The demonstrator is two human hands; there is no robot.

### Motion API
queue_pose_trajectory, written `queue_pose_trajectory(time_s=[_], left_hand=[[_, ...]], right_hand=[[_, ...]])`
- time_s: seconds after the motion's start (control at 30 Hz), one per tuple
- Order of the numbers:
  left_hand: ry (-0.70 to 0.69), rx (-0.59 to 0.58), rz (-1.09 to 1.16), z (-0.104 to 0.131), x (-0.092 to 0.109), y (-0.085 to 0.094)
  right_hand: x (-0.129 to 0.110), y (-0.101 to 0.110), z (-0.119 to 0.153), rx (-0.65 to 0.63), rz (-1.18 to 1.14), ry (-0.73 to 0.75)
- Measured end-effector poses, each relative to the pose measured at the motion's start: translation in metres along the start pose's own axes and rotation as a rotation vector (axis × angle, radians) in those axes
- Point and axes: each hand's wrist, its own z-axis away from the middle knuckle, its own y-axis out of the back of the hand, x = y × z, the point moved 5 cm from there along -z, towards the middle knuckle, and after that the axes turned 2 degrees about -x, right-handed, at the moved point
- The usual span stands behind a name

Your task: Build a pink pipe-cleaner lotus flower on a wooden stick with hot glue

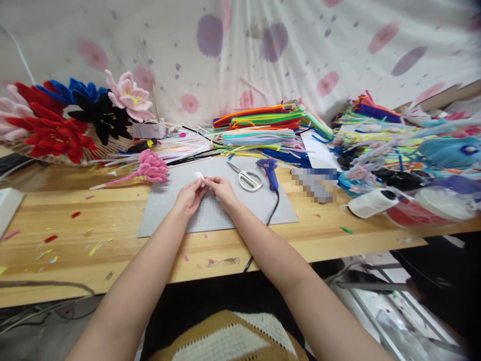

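Over the grey cutting mat point(165, 210), a small bundle of white strands point(199, 176) is pinched between both hands. My left hand point(191, 196) is closed around its lower part, and the fingertips of my right hand point(221, 190) meet it from the right. Whether the strands are pipe cleaners is too small to tell. Just right of my hands lie scissors point(250, 181) with pale handles, blades pointing up and left. Beyond them rests a blue glue gun point(269, 173) with a black cord. A pink fuzzy flower point(152, 168) lies to the left, partly on the mat.
Several fuzzy flowers point(60, 130) in red, blue, black and pink stand at the far left. Bundles of coloured pipe cleaners point(259, 120) are stacked along the back. A white spool point(372, 202) and plastic-wrapped items sit at the right. Small scraps point(51, 238) dot the wooden table point(124, 250).
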Motion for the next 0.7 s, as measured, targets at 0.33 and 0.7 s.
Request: queue_pose_trajectory(time_s=[0.33,0.7], left_hand=[[0.000,-0.042,-0.056,0.002,0.000,-0.004],[-0.027,0.003,-0.246,0.009,0.005,-0.005]], right_hand=[[-0.001,-0.001,0.001,-0.004,0.021,-0.025],[-0.001,0.016,-0.006,-0.069,-0.001,-0.025]])
